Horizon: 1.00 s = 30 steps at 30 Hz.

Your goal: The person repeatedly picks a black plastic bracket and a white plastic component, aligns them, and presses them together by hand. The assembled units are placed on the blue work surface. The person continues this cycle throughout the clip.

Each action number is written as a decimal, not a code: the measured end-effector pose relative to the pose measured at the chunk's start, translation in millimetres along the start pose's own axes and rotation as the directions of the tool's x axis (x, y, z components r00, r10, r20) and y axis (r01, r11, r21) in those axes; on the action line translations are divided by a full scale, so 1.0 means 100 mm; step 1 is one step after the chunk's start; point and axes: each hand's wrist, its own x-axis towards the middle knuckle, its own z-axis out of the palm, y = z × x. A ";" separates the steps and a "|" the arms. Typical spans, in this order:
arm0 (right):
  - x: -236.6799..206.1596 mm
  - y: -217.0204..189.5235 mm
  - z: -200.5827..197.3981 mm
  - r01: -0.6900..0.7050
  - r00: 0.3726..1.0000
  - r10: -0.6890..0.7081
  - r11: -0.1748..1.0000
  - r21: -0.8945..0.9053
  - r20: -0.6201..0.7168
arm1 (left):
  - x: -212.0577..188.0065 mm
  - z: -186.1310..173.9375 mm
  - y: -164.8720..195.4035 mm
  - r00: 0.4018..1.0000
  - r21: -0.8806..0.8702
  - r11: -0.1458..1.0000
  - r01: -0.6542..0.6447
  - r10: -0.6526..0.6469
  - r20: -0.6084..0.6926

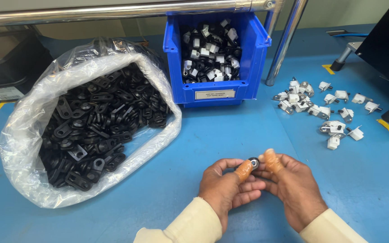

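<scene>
Black plastic part [253,162], small w/ a round metal bit, sits pinched between your two hands, right at the fingertips. Your left hand [227,186] clamps it w/ a capped thumb; your right hand [293,189] presses on from the other side. Further out: clear bag [23,135] of black brackets to your left, blue bin [212,92] straight ahead, white pieces [325,108] scattered right on the blue table [203,139].

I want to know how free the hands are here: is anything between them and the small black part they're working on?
Nothing visible. The small black part is already pinched between the fingertips of the left hand and right hand, above the bare blue table.
</scene>
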 end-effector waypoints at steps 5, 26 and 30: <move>-0.05 0.06 0.00 0.030 1.000 -0.030 0.996 -0.088 0.001 | -0.02 0.05 -0.01 1.000 0.076 0.997 0.001 -0.001 0.000; -0.20 0.09 0.12 -0.081 0.990 0.092 0.991 0.102 -0.107 | -0.08 0.06 -0.08 0.993 -0.053 0.997 0.063 -0.057 0.100; -0.12 0.15 0.14 0.026 0.995 -0.022 0.998 0.049 -0.098 | -0.05 0.08 -0.11 0.997 0.019 0.999 0.043 -0.044 0.064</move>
